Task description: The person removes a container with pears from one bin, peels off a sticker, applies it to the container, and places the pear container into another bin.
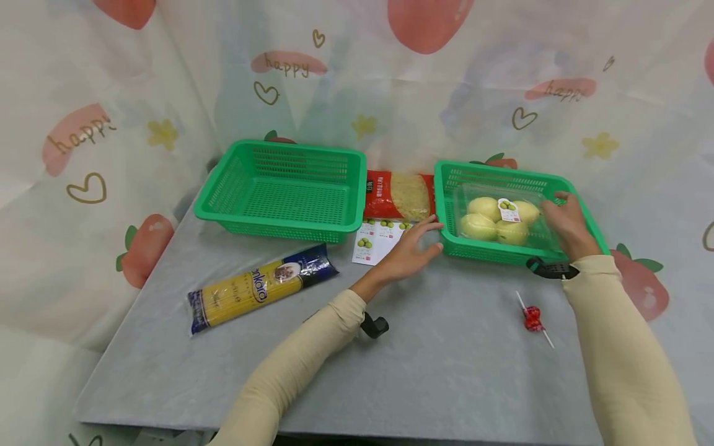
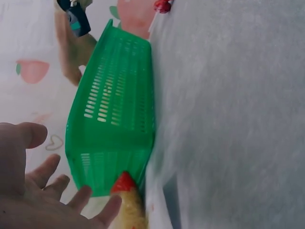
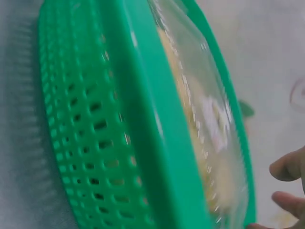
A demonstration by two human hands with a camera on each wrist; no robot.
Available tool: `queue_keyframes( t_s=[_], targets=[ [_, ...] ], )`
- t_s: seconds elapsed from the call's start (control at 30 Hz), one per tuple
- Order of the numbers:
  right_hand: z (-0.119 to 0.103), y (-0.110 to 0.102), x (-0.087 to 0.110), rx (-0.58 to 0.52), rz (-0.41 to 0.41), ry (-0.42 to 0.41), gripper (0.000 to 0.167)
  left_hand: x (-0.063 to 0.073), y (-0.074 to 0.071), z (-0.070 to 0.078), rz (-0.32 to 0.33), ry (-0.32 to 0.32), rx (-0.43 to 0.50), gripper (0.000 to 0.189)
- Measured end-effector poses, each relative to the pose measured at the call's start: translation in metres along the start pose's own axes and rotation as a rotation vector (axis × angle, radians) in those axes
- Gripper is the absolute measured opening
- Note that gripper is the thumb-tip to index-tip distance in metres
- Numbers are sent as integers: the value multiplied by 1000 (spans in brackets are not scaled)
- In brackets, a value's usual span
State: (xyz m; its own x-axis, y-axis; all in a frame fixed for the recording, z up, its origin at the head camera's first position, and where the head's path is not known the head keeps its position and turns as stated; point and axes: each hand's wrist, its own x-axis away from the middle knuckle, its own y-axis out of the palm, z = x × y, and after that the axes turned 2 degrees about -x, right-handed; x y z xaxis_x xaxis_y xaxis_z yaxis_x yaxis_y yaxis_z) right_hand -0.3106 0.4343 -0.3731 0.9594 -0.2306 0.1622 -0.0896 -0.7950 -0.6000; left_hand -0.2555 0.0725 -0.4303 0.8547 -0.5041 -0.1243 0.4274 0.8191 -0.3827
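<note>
A clear plastic box of yellow-green round fruit (image 1: 495, 229), with a white label on its lid, sits in the right green basket (image 1: 485, 250). My right hand (image 1: 568, 224) is over the right end of this basket, beside the box. In the right wrist view, my right fingers (image 3: 288, 167) show at the edge, apart from the lid. My left hand (image 1: 406, 253) is at the basket's left end with fingers spread and nothing in them. The left wrist view shows those fingers (image 2: 50, 171) in front of the basket (image 2: 114, 95); contact is hard to tell.
Another green basket (image 1: 290, 231) stands at the back left. Between the baskets lie a red bag of dry noodles (image 1: 404, 195) and a white label sheet (image 1: 370, 248). A spaghetti pack (image 1: 256, 288) lies front left, a red lollipop (image 1: 533, 318) front right. A printed curtain hangs behind.
</note>
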Motion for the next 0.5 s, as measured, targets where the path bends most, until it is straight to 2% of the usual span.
queue_keyframes(
  t_s=[0.1, 0.23, 0.37, 0.5],
  targets=[
    [-18, 11, 4, 36, 30, -59, 78, 3, -9, -1, 17, -16, 18, 52],
    [-40, 25, 13, 102, 11, -144, 79, 8, -20, -2, 20, -16, 18, 53],
    [-54, 39, 26, 182, -17, -223, 79, 15, -26, -3, 7, -21, -19, 52],
    [-63, 57, 42, 266, -6, -326, 75, 27, -32, -1, 8, -20, -81, 53]
  ],
)
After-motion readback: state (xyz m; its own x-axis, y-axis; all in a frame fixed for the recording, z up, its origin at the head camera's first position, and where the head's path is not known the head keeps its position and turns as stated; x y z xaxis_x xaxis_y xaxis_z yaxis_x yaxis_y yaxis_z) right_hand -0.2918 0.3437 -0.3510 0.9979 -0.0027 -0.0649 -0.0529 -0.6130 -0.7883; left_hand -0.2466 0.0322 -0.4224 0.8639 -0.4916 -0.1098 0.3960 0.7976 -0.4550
